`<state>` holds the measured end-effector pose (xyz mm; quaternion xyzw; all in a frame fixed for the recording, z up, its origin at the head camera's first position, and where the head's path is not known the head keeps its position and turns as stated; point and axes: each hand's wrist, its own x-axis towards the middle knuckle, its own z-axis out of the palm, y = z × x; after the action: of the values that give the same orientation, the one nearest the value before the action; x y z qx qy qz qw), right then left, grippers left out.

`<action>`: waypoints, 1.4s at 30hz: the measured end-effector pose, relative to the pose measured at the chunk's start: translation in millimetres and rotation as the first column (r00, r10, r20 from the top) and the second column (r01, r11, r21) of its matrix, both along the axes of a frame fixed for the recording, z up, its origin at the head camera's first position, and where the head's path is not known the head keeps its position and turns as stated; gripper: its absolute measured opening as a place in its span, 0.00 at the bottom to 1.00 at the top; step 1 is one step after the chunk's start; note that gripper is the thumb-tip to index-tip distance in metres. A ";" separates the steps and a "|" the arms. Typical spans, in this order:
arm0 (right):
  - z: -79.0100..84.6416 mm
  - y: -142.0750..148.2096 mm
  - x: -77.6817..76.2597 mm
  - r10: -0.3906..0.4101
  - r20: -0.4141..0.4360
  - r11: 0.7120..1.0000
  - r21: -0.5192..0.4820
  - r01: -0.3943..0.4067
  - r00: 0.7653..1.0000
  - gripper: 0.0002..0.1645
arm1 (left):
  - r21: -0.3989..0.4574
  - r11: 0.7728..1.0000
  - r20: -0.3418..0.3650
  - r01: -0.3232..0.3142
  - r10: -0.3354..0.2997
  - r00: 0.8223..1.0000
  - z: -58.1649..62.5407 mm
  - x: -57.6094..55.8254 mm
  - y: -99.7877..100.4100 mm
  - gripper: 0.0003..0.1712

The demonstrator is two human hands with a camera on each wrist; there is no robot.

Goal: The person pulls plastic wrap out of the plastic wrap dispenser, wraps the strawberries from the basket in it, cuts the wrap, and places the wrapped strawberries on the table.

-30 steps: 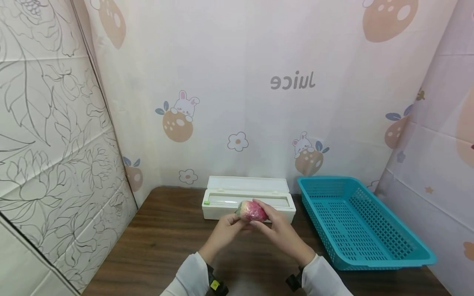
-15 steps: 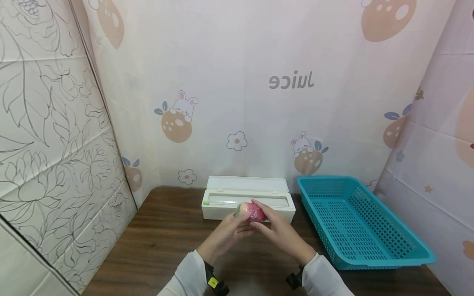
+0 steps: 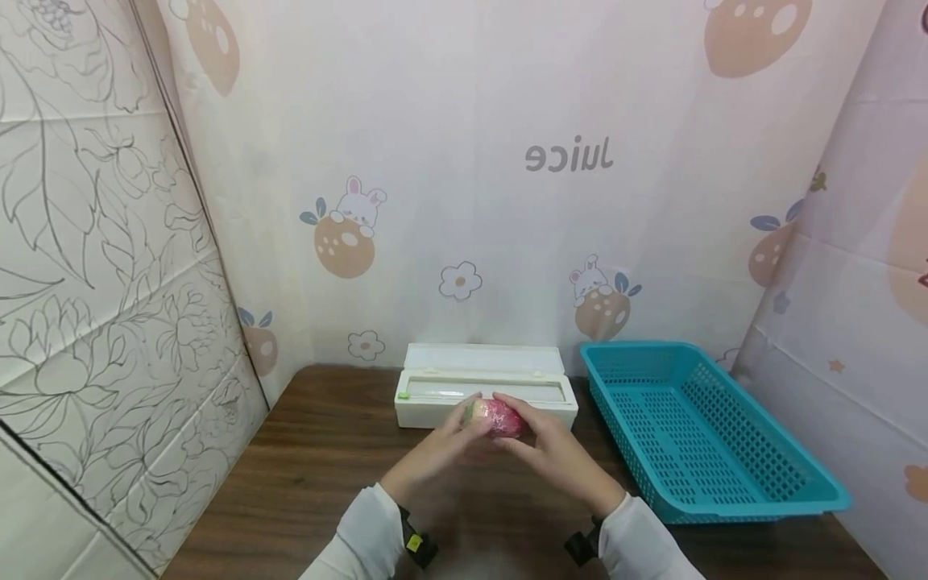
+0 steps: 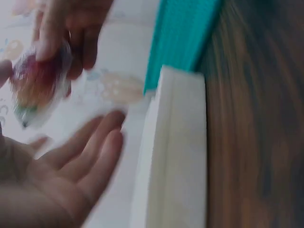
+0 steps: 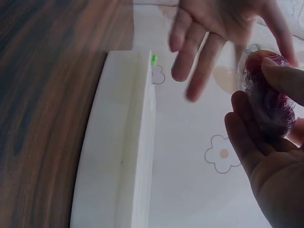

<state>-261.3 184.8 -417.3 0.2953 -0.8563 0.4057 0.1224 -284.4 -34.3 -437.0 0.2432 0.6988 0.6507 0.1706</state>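
Note:
A red fruit, paler and greenish at its left end, is wrapped in clear cling film; its exact kind is unclear. My right hand holds it between thumb and fingers, raised in front of the white box. In the right wrist view, the shiny film clings around the fruit. On the fruit's other side is my left hand, its fingers spread and fairly straight. The left wrist view shows this left hand palm up, close beside the wrapped fruit.
Behind the hands stands a long white cling film dispenser, its lid raised and a green slider at its left end. A teal plastic basket sits at the right of the dark wooden table. Printed cloth walls enclose the back and sides.
My left hand has let go of the fruit's pale end and spread its fingers beside it. My right hand keeps holding the fruit in nearly the same place.

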 end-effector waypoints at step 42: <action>2.2 5.6 1.6 0.109 0.365 0.970 -0.243 -0.018 0.925 0.40 | -0.100 0.994 -0.537 -0.055 -0.007 0.844 10.5 -10.5 -16.7 0.35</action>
<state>-259.7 190.4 -415.1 0.2233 -0.7997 0.5568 -0.0231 -294.9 -51.0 -426.4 0.3967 0.7567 0.5190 -0.0262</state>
